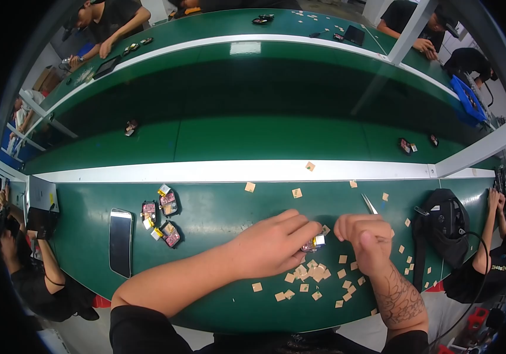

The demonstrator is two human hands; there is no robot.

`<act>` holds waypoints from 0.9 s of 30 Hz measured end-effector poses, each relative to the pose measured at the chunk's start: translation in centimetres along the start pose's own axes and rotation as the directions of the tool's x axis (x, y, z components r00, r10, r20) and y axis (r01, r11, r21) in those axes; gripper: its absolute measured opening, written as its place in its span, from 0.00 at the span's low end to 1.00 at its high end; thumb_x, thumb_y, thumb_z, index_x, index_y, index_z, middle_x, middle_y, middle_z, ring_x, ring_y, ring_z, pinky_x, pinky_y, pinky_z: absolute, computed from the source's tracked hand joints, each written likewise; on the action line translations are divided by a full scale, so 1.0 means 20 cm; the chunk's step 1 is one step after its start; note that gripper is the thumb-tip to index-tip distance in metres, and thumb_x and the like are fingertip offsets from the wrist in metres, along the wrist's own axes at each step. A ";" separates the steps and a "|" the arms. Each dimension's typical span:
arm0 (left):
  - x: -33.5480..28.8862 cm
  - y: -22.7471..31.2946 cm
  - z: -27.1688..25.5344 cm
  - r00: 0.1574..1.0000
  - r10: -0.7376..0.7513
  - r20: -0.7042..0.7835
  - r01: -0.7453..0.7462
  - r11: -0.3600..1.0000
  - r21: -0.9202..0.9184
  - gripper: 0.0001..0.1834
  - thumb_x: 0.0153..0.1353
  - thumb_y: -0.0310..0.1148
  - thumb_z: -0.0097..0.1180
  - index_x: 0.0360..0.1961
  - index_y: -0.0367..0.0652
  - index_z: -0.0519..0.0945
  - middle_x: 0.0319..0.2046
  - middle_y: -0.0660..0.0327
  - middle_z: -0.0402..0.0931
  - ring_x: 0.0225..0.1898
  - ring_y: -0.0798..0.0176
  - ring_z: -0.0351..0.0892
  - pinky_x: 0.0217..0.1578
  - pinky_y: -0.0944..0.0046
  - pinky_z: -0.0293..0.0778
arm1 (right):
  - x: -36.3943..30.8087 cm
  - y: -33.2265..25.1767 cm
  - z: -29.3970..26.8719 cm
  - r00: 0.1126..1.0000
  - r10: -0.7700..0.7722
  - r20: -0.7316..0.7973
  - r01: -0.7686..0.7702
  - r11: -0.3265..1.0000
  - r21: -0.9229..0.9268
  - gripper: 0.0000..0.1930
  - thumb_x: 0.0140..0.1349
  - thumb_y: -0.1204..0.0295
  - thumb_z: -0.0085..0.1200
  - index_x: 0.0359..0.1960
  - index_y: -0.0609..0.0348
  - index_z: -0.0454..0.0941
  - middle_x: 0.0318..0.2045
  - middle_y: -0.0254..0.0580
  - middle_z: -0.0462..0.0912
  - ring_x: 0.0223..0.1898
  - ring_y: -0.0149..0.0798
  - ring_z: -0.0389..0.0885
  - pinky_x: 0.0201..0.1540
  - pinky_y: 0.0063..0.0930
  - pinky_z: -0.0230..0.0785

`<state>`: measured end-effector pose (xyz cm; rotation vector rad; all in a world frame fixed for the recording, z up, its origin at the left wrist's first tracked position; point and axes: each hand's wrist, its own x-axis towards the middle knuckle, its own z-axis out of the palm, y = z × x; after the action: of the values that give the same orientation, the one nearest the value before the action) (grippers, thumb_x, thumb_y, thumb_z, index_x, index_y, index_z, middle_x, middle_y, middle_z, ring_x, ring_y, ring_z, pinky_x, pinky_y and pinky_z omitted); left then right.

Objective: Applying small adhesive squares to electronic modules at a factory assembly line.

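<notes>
Green counter (pixel 212 206) is spanning the head view, with tan squares (pixel 309 272) lying scattered around the hands. Left grip (pixel 279 239) is clamping a small device (pixel 308 245), which is sitting at its fingertips, facing the other hand. Right grip (pixel 366 236) is hovering just beside it with bent fingers; tweezers (pixel 370 204) are protruding beyond, and whether those fingers are clamping anything cannot be told. Careful handling is probably requiring a steady left hold, light contact and no pressure on the device's white block (pixel 319 240).
</notes>
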<state>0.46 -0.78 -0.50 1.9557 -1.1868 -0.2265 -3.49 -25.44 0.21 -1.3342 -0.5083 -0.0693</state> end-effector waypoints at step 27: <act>0.01 -0.01 -0.05 0.999 0.017 0.048 -0.018 1.000 0.003 0.23 0.61 0.26 0.67 0.57 0.42 0.76 0.46 0.54 0.81 0.55 0.49 0.80 0.56 0.50 0.78 | 0.05 -0.09 -0.01 0.908 0.327 0.261 0.044 0.546 -0.836 0.06 0.60 0.75 0.68 0.36 0.55 0.82 0.31 0.39 0.79 0.30 0.51 0.83 0.35 0.43 0.77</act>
<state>1.23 -0.27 0.05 1.9521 -1.2354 -0.2632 -3.14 -25.94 2.22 -2.3797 -0.7465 0.1231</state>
